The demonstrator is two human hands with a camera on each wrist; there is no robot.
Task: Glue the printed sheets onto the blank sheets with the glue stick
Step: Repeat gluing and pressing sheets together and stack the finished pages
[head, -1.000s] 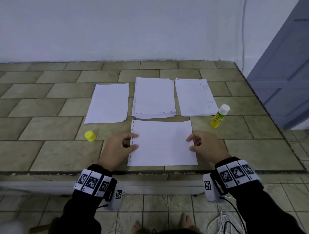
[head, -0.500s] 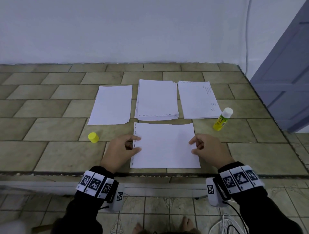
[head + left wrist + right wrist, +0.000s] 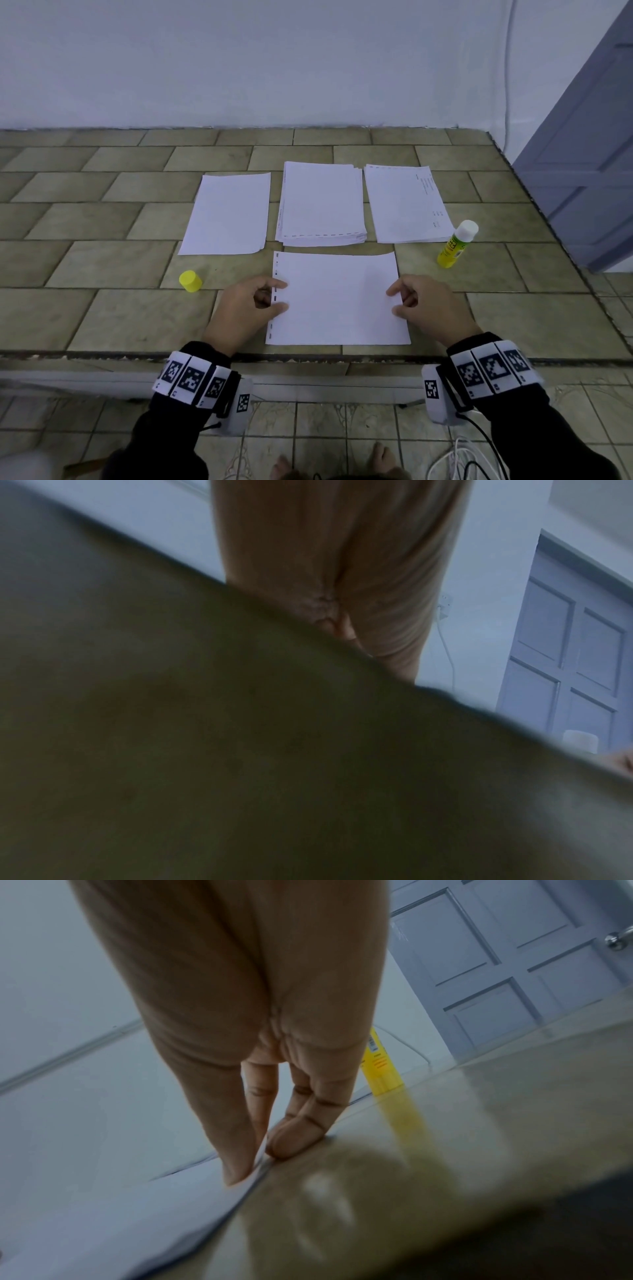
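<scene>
Right hand (image 3: 240,1001) fills the upper centre, seen from the palm side, fingers (image 3: 301,1131) pointing down. Thumb tip and curled fingertips meet at the right edge of a white sheet (image 3: 85,1123), which lies flat on the tiled counter (image 3: 514,1110). Edge of the sheet sits pinched between them. Yellow glue stick (image 3: 380,1069) stands upright on the counter behind the hand, partly hidden by it, well apart from the sheet. Grey-blue panelled door (image 3: 496,961) in the background, metal handle (image 3: 618,941) at far right.

You face a tiled worktop (image 3: 102,308) against a pale wall (image 3: 239,61). A blue-grey panelled door (image 3: 589,164) stands right; white cables (image 3: 455,455) lie on the floor.
</scene>
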